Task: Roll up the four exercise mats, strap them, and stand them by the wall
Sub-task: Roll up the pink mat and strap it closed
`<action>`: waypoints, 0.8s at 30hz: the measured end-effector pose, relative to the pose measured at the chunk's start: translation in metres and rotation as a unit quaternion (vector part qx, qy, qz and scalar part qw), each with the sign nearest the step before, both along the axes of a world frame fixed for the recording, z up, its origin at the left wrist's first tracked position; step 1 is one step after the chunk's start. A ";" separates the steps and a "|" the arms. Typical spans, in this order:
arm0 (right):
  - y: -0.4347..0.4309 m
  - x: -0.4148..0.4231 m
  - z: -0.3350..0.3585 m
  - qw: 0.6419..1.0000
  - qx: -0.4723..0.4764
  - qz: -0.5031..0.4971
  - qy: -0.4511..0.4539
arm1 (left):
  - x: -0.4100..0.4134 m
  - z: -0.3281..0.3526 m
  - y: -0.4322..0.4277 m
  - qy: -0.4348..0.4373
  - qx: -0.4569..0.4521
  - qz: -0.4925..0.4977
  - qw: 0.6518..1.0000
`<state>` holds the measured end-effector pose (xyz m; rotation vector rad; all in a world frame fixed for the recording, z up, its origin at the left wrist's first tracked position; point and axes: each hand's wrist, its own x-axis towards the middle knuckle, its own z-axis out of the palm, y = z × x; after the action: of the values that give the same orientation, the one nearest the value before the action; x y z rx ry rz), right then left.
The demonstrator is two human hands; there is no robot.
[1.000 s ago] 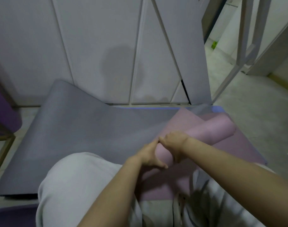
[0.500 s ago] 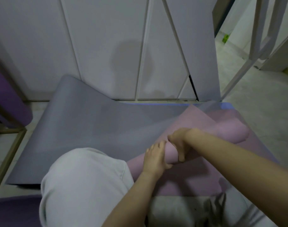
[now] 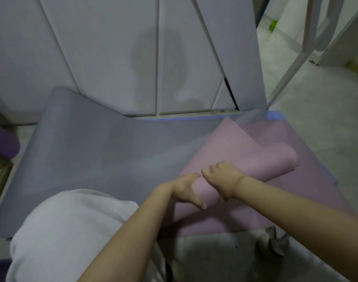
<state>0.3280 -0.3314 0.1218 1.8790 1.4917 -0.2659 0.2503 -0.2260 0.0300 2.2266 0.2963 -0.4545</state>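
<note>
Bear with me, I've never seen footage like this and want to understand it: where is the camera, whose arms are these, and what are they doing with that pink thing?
There is no machine here. The camera is worn on a person's head and looks forward and down, so the bare hands reaching in from below are the wearer's own. The left hand and the right hand sit side by side, fingers curled round a pink mat that is partly rolled. Its unrolled part lies flat on the floor. To its left a grey mat lies spread out in front of white cupboard doors. The pale shape at lower left is the person's knee. No strap is visible.
</note>
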 end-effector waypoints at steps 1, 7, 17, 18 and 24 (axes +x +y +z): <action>0.001 0.002 0.000 1.000 -0.004 -0.003 0.009 | 0.001 -0.003 -0.001 0.005 -0.004 0.000 1.000; 0.016 0.014 0.005 0.997 -0.065 -0.034 0.038 | -0.005 -0.011 -0.018 -0.023 -0.008 0.078 0.997; 0.008 0.033 0.007 0.973 -0.138 -0.144 0.119 | -0.026 -0.034 -0.081 -0.148 0.171 0.180 0.957; 0.007 0.032 0.005 0.971 -0.141 -0.149 0.122 | -0.027 -0.038 -0.082 -0.168 0.183 0.185 0.951; -0.006 0.031 0.005 0.978 -0.098 -0.149 0.105 | -0.014 -0.031 -0.064 -0.145 0.140 0.131 0.971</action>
<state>0.3591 -0.3375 0.1272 1.9540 1.2572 -0.7455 0.2360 -0.2905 -0.0009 2.4414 0.5145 0.0609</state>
